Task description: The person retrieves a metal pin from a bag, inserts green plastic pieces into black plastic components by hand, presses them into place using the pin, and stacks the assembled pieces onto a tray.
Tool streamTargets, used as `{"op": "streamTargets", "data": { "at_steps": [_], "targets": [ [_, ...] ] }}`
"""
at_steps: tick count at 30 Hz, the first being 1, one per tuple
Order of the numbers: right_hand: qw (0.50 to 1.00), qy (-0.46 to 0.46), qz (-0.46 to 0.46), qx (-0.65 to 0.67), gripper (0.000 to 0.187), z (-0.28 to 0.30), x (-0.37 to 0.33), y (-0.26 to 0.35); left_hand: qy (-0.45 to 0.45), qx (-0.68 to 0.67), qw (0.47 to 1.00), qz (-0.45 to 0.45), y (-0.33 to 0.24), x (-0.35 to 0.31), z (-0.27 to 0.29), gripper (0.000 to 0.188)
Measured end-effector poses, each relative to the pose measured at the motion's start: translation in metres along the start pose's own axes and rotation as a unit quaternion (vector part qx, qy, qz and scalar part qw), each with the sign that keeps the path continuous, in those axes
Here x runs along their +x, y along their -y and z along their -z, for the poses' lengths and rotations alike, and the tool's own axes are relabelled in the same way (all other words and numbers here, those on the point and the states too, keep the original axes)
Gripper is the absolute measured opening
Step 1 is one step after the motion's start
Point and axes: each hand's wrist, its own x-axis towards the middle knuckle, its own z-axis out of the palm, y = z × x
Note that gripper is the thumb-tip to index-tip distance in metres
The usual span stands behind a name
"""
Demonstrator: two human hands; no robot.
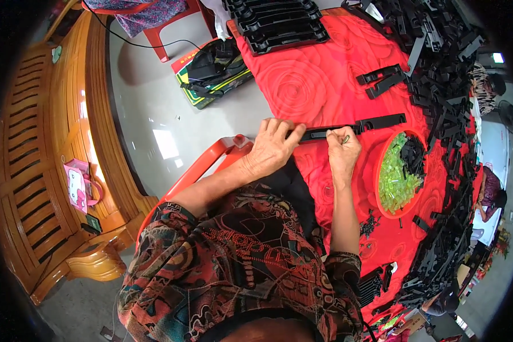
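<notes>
Two bare hands work over one slim black plastic strip [315,135] at the near edge of a table [293,85] draped in red rose-patterned cloth. Left hand [272,147]: fingers curled, thumb pressed in, gripping the strip at its left end. Right hand [343,153]: closed in a pinch against the strip's right part, a small greenish piece [346,138] between thumb and fingers; its detail too fine to make out.

Just beyond the right hand, a second black strip [385,121] lies on the cloth. Right of that hand, an orange-red basin [381,196] holds translucent yellow-green pieces [394,181] and, toward its far right, small black pieces [413,153]. Farther off, a pair of black parts [382,80] lies near a broad heap of black plastic parts [439,62] along the table's right side. Stacked black trays [276,25] stand at the far end.
</notes>
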Motion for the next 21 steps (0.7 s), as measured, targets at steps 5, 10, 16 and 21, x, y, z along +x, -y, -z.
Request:
{"op": "streamTargets", "data": {
  "at_steps": [5, 10, 16, 21],
  "targets": [
    [1.0, -0.014, 0.001, -0.024, 0.02, 0.0, 0.0, 0.002, 0.03, 0.007, 0.992, -0.124, 0.0, 0.013, -0.007, 0.033],
    [0.998, -0.018, 0.016, -0.05, 0.019, 0.001, 0.001, 0.005, 0.102, -0.018, 0.984, -0.148, 0.014, 0.02, -0.008, 0.032],
    [0.989, 0.043, -0.045, -0.136, 0.016, 0.012, 0.007, 0.023, 0.166, -0.061, 0.964, -0.196, 0.024, 0.033, 0.002, 0.035],
    [0.968, 0.084, -0.027, -0.235, 0.018, 0.016, 0.011, 0.029, 0.195, -0.063, 0.956, -0.209, 0.024, 0.038, 0.005, 0.037]
  ]
}}
